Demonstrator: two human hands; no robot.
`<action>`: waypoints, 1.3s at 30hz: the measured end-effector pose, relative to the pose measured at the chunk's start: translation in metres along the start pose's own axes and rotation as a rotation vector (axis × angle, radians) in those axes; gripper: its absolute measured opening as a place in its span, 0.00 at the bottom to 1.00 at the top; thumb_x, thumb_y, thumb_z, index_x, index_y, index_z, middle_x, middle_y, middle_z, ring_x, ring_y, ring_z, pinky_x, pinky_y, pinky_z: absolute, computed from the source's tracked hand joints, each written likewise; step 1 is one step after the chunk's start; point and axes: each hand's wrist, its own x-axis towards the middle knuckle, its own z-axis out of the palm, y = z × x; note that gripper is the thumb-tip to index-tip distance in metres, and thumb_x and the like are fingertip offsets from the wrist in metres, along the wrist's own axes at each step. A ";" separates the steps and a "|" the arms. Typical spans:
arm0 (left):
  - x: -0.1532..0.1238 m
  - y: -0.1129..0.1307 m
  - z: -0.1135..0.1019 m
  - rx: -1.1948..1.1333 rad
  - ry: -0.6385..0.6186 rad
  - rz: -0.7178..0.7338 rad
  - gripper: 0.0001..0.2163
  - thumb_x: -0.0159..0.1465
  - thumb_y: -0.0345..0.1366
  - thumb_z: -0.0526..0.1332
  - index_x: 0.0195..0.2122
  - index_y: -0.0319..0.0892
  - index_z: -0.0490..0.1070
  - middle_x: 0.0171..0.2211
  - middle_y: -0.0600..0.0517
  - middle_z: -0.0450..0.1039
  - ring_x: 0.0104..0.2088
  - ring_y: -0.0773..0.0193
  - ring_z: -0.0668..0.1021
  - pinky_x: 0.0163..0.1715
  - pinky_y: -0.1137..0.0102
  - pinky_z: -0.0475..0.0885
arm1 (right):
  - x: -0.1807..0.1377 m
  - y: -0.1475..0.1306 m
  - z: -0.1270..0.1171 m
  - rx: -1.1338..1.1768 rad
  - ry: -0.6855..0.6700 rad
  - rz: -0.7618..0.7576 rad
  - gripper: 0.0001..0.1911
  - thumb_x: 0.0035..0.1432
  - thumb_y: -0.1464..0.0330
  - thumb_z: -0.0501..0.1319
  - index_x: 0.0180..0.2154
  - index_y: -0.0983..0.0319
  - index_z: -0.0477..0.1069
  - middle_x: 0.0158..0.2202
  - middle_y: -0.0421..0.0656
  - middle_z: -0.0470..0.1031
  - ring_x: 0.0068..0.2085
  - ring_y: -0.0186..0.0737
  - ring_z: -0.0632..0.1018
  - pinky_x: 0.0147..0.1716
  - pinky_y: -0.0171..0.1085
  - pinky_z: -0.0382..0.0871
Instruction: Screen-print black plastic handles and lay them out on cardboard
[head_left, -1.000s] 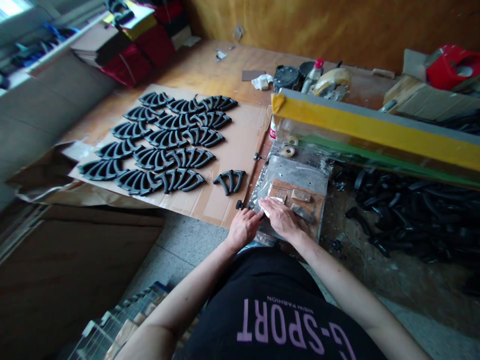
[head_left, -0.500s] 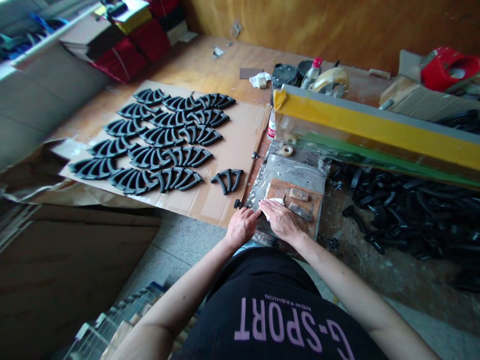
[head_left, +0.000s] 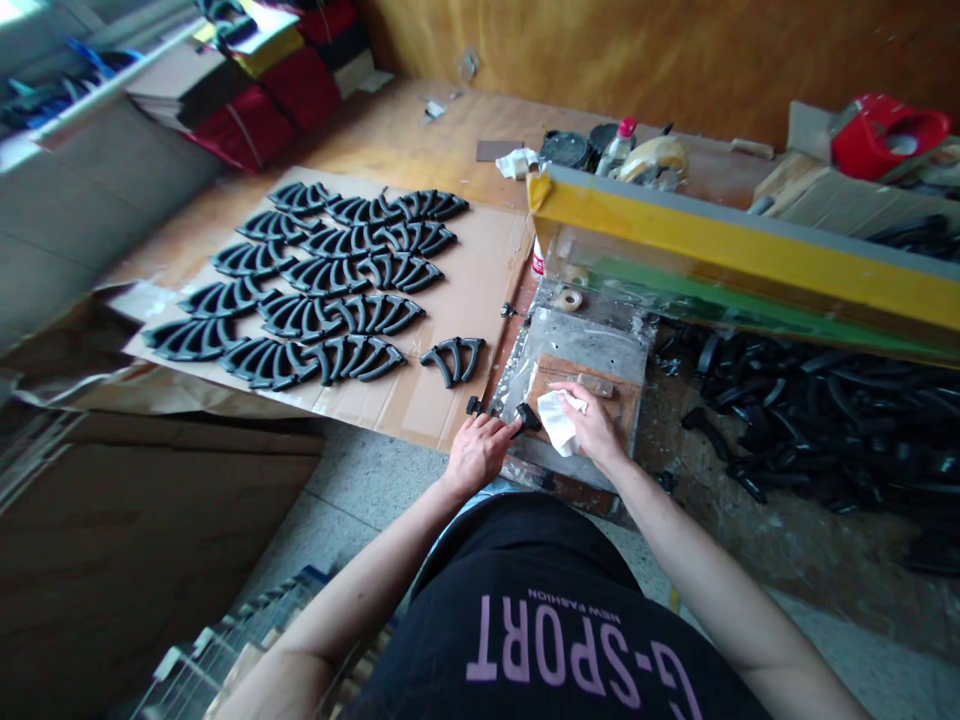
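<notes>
Right hand clutches a white rag that may snag the black knob the left hand pinches at 9 o'clock.

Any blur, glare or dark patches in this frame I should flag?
Head view: soft overall, left edge smeared by motion blur; light comes from upper left, no harsh glare; the pile of black parts at right sinks into shadow; the white cloth in the right hand is readable.

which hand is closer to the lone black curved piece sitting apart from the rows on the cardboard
Left. The left hand is just below and right of the lone black piece; the right hand, holding a white cloth, is farther off to the right.
</notes>
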 end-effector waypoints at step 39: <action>0.062 -0.116 0.006 -0.249 0.102 -1.044 0.19 0.62 0.49 0.58 0.43 0.37 0.70 0.43 0.39 0.76 0.47 0.52 0.77 0.45 0.63 0.70 | -0.020 -0.032 -0.027 0.479 0.344 0.194 0.21 0.44 0.61 0.72 0.40 0.62 0.74 0.37 0.43 0.79 0.36 0.42 0.79 0.35 0.38 0.72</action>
